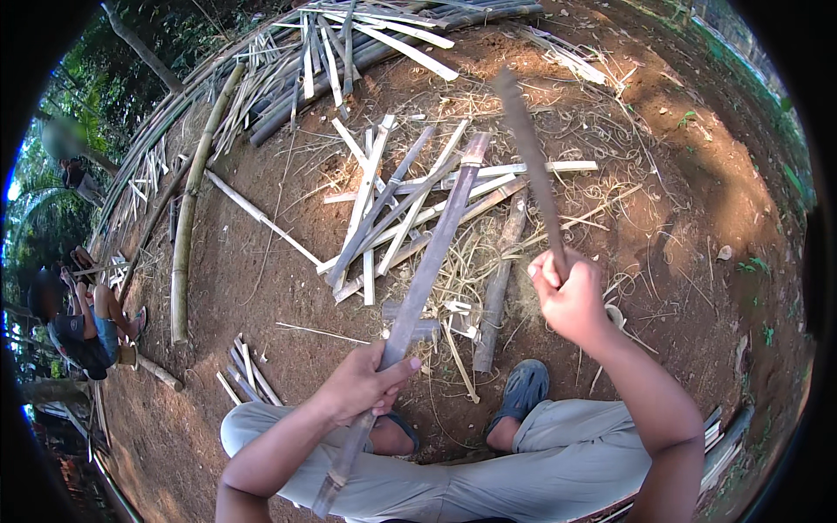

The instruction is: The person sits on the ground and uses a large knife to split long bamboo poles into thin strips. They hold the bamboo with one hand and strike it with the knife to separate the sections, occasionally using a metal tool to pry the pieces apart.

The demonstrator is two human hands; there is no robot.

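Observation:
My left hand is closed around a long split bamboo strip, its thumb lying along the strip. The strip slants from above my lap up and away to the right, with a pale joint near its far end. In my right hand a machete is gripped, its dark, narrow blade raised and tipped slightly left. Blade and strip are apart. The machete's handle is mostly hidden in my fist. Beyond my hands, several cut bamboo strips lie crossed on the ground.
Curly bamboo shavings and a short log lie before my feet. A bamboo pole stretches along the left. Bamboo stacks fill the far side. Another person sits at the left. Some strips lie beside my left knee.

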